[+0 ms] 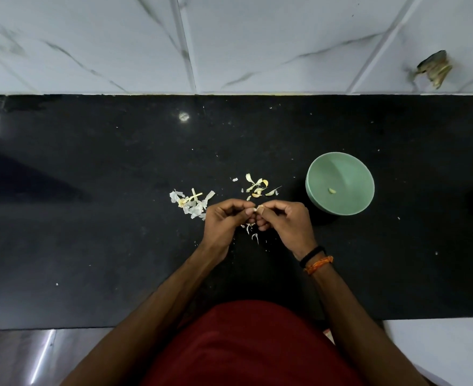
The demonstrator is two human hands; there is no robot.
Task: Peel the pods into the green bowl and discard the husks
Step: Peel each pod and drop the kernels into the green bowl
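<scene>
Garlic clove [257,209] sits pinched between the fingertips of both hands, only a small pale part of it showing where the thumbs meet. Left hand [224,221] has its fingers curled in tight around the clove from one side, thumb on top; right hand [282,221] does the same from the other side, its fingers folded under and its thumbnail against the clove. Both hands hover just above the black counter [90,246].

Directly below the fingertips, a few thin white husk shreds [253,232] lie on the counter. Just beyond the fingers, on the far side, lies a loose scatter of yellowish husks [259,186]. Just past the left knuckles, to their outer side, lies a second heap of whiter husks [191,203], nearly touching that hand.

To the outer side of the right hand, near it but not touching, stands the green bowl [313,188], upright on the counter. One peeled clove [332,191] lies on its bottom.

On the right wrist sit a black band [312,254] and an orange thread [319,264], side by side. Behind the arms, a dark red shirt [252,346] fills the near edge. Far beyond the fingers, the counter ends at a white marbled tile wall [229,43], which has a broken hole [435,68] towards the right.
</scene>
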